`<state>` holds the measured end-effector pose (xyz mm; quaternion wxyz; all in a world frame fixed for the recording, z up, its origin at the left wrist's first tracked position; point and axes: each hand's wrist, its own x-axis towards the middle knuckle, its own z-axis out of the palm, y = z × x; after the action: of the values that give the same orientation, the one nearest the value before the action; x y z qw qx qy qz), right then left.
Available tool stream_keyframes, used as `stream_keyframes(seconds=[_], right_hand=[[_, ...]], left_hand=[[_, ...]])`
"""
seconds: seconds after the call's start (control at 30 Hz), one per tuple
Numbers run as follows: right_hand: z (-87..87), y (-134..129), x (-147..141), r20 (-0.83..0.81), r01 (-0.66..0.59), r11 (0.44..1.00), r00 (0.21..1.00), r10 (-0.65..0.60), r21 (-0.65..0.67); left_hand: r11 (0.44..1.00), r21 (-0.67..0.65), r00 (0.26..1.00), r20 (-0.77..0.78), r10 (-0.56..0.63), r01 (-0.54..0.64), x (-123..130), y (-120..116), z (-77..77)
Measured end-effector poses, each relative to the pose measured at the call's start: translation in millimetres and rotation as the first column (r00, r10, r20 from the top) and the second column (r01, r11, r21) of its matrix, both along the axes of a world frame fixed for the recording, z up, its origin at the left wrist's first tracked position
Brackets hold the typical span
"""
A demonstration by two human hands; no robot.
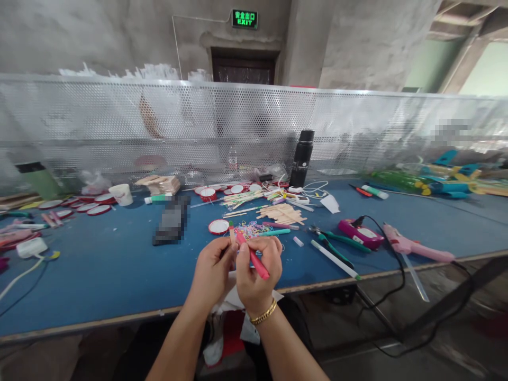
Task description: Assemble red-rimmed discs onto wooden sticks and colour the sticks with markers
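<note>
My left hand (211,267) pinches a small wooden craft stick (232,233), held upright with a green-coloured tip. In my right hand (257,272) is a pinkish-red marker (260,266), slanted with its upper end close to the stick. Whether the marker touches the stick I cannot tell. Just beyond my hands lie a small heap of coloured strings (254,229), a round white disc with a red rim (219,227) and a teal pen (275,232). A small pale cap (298,241) rests to the right.
Loose craft sticks (281,214) are piled behind the strings. Rightward lie green-handled pliers (337,246), a white marker (335,259), a purple device (361,234) and a pink glue gun (413,246) with its cord. A black bottle (302,159) stands by the perforated screen (178,116); a phone (171,221) lies left.
</note>
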<state>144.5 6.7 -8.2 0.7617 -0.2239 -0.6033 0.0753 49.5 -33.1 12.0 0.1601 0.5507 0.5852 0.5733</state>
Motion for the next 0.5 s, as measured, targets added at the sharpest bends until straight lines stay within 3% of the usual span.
stream_keyframes(seconds=[0.3, 0.5], right_hand=[[1.8, -0.1, 0.0, 0.030, -0.050, 0.998, 0.998, 0.049, 0.024], [0.0, 0.0, -0.2, 0.001, -0.009, 1.000, 1.000, 0.009, -0.009]], left_hand=[[0.999, 0.018, 0.997, 0.065, -0.039, 0.038, -3.7, 2.2, -9.8], [1.000, -0.011, 0.999, 0.022, -0.024, 0.025, -0.6, -0.4, -3.1]])
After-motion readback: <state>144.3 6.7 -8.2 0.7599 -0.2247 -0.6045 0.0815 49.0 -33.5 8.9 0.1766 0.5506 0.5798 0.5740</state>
